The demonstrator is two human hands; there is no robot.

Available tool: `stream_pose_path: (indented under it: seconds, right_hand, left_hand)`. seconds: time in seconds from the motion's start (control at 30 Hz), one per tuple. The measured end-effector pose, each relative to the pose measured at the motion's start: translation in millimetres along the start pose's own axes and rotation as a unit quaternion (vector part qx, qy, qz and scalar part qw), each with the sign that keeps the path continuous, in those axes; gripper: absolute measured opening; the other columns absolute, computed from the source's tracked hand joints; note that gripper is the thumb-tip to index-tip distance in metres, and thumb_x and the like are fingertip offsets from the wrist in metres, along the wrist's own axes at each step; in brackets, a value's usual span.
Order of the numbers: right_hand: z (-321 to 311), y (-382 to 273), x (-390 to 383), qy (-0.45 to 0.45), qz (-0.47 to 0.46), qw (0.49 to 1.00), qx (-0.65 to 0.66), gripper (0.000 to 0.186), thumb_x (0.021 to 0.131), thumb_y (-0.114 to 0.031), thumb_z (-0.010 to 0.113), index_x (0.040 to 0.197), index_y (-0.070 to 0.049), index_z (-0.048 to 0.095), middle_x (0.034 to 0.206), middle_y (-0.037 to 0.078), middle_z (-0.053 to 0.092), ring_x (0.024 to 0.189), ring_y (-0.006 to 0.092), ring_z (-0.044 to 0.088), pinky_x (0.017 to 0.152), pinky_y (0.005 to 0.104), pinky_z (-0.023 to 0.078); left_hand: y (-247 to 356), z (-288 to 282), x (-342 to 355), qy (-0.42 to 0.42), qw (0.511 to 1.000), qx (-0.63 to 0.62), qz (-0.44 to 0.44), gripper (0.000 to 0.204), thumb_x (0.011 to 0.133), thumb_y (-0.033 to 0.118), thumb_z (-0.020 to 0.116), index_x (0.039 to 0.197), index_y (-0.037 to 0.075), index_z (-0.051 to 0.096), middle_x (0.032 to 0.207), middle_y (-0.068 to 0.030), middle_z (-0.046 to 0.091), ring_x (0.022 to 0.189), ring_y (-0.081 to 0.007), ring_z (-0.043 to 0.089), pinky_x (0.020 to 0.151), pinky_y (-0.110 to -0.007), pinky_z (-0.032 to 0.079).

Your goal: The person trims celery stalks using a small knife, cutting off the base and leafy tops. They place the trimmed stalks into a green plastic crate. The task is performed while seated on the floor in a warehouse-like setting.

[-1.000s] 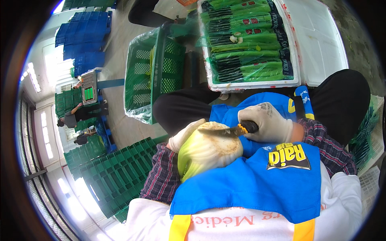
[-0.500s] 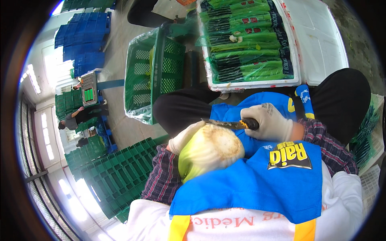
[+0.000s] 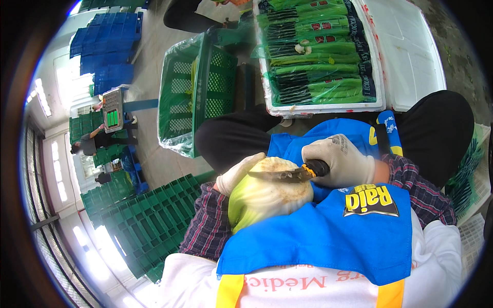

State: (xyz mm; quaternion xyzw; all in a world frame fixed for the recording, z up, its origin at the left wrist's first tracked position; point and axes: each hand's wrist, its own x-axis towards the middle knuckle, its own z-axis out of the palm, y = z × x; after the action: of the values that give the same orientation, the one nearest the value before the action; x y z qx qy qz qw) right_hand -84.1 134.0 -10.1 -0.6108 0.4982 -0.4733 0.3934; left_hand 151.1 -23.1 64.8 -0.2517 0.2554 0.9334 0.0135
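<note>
In my lap lies a cabbage (image 3: 246,200), pale white with a green side, its brownish cut root end turned up. My left hand (image 3: 237,174), in a whitish glove, is wrapped round its far left side and steadies it. The gloved right hand (image 3: 336,160) is closed on the dark, yellow-marked handle of a knife (image 3: 280,176). The stained blade lies flat across the root end, pointing left and touching it. Part of the left fingers is hidden behind the cabbage.
Ahead stands a white foam box (image 3: 323,109) with wrapped bundles of long green vegetables (image 3: 318,61); its lid (image 3: 411,51) is at the right. A plastic-lined green crate (image 3: 197,102) stands left of it. Stacked green crates (image 3: 154,220) fill the lower left. A person (image 3: 95,141) stands far left beside a scale (image 3: 113,110).
The knife blade has moved from the far edge of the root end nearer to me, across its face. My right hand shifted slightly with it; the left hand keeps its hold on the cabbage.
</note>
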Motion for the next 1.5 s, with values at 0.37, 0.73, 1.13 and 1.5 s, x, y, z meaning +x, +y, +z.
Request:
stream_pose_path:
  seconds: [0.37, 0.73, 1.13, 1.5]
  right_hand:
    - [0.1, 4.1, -1.8, -0.01, 0.02, 1.0, 0.005, 0.021, 0.083, -0.015, 0.08, 0.082, -0.011, 0.06, 0.076, 0.011, 0.065, 0.075, 0.0324, 0.069, 0.066, 0.0442, 0.051]
    - [5.7, 17.0, -8.2, 0.007, 0.041, 0.999, -0.034, 0.018, 0.084, -0.019, 0.077, 0.091, -0.012, 0.061, 0.079, 0.013, 0.067, 0.08, 0.0357, 0.07, 0.069, 0.0464, 0.053]
    - [-10.3, 13.1, -10.4, 0.017, 0.061, 0.998, -0.005, 0.017, 0.08, -0.013, 0.076, 0.084, -0.009, 0.06, 0.075, 0.013, 0.061, 0.07, 0.0345, 0.064, 0.063, 0.0437, 0.048]
    - [-9.5, 0.3, -3.5, -0.012, -0.055, 0.998, -0.029, 0.024, 0.074, -0.016, 0.083, 0.083, -0.012, 0.061, 0.077, 0.01, 0.063, 0.072, 0.0339, 0.066, 0.062, 0.0442, 0.049]
  left_hand:
    - [-6.9, -21.2, -6.4, 0.064, 0.997, 0.051, 0.017, 0.046, 0.115, 0.035, 0.052, 0.14, -0.002, 0.064, 0.134, -0.0141, 0.072, 0.117, -0.0227, 0.069, 0.105, -0.037, 0.056]
    - [1.1, -30.6, 8.8, 0.15, 0.98, -0.023, -0.129, 0.05, 0.114, 0.039, 0.051, 0.139, -0.002, 0.064, 0.135, -0.015, 0.072, 0.116, -0.0247, 0.07, 0.106, -0.04, 0.055]
    - [0.5, -36.7, -12.4, 0.026, 0.989, -0.144, -0.033, 0.05, 0.113, 0.039, 0.049, 0.138, -0.001, 0.066, 0.138, -0.0195, 0.069, 0.124, -0.03, 0.067, 0.111, -0.047, 0.053]
    - [-2.5, -105.2, -8.9, 0.22, 0.94, -0.147, -0.214, 0.053, 0.112, 0.045, 0.054, 0.138, 0.001, 0.067, 0.135, -0.0135, 0.073, 0.12, -0.0265, 0.07, 0.11, -0.043, 0.055]
